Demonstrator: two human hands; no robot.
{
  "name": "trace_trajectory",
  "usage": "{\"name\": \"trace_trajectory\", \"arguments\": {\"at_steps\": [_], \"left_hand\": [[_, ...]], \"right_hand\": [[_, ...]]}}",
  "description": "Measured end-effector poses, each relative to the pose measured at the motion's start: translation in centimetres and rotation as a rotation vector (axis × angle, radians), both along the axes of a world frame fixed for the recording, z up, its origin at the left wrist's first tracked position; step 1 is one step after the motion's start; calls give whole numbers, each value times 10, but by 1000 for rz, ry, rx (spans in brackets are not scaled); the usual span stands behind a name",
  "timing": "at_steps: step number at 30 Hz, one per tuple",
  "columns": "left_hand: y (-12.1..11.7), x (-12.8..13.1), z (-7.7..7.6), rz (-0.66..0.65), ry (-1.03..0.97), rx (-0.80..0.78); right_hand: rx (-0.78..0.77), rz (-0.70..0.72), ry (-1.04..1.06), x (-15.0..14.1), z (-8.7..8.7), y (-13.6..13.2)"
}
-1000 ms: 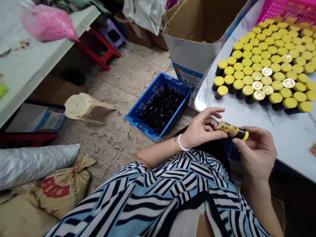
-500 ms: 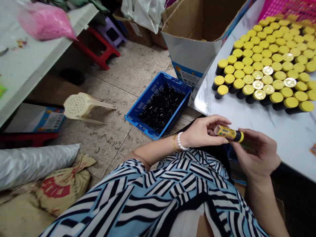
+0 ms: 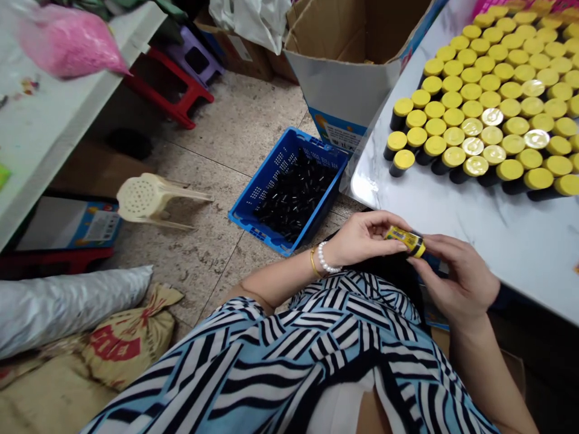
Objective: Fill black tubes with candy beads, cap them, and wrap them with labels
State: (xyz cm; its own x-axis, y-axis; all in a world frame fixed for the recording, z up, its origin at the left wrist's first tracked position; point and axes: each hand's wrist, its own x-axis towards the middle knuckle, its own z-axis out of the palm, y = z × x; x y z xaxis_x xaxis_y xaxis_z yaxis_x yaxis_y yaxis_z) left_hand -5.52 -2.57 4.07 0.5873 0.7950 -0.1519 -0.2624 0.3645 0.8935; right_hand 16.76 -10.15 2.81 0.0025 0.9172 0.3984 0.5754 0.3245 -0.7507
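Observation:
Between my hands, above my lap and beside the table edge, is a small tube (image 3: 405,239) with a yellow printed label, a dark band and a yellow end. My left hand (image 3: 359,241) pinches its left part between thumb and fingers, which cover that end. At the dark-banded end, the thumb and fingertips of my right hand (image 3: 461,277) close around the tube. To the upper right, several rows of black cylinders with yellow caps (image 3: 471,126) stand upright, packed close together on a white marbled table (image 3: 479,211).
A blue crate (image 3: 244,211) of small black pieces sits on the floor, with a tall open carton (image 3: 332,90) behind it. Further left are a cream stool (image 3: 140,196), a tied sack (image 3: 131,343) and another table (image 3: 76,114) bearing a pink bag (image 3: 67,45).
Both hands and the tube have shifted slightly left. The tube's clear left end, visible before, is now hidden by my left fingers. The view has also moved a little.

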Motion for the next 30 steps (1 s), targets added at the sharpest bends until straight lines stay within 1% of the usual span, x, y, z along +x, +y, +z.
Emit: {"name": "trace_trajectory", "arguments": {"at_steps": [2, 4, 6, 8, 10, 11, 13, 14, 16, 18, 20, 21, 23, 25, 27, 30], "left_hand": [[-1, -1, -1, 3, 23, 71], [0, -2, 4, 9, 121, 192], [2, -4, 10, -2, 200, 304], [4, -5, 15, -17, 200, 351], [5, -6, 15, 7, 163, 308], [5, -6, 13, 21, 143, 248], [4, -4, 8, 25, 93, 97], [4, -2, 5, 8, 68, 32], [5, 0, 0, -53, 35, -48], [6, 2, -2, -134, -1, -112], [8, 2, -2, -216, -64, -190], [9, 2, -1, -235, -94, -223], [10, 4, 1, -234, -110, -258], [11, 8, 4, -227, -76, -270], [14, 15, 6, -244, -57, -286], [21, 25, 11, -259, -69, -294]], "right_hand": [[-83, -69, 115, -6, 0, 0], [-243, -133, 321, -14, 1, 1], [-403, -142, 509, -22, 2, 2], [-469, -128, 601, -28, 5, 2], [-419, -114, 623, -30, 7, 2], [-378, -96, 620, -29, 8, 2], [-338, -12, 619, -26, 11, 3], [-338, 45, 619, -24, 12, 4], [-356, 152, 604, -18, 15, 6], [-347, 192, 591, -14, 16, 10], [-323, 176, 639, -12, 13, 12], [-321, 161, 689, -12, 11, 13], [-319, 138, 784, -15, 6, 13], [-301, 108, 811, -17, 3, 14], [-246, 55, 771, -18, 4, 15], [-123, -26, 565, -12, 16, 20]]}}
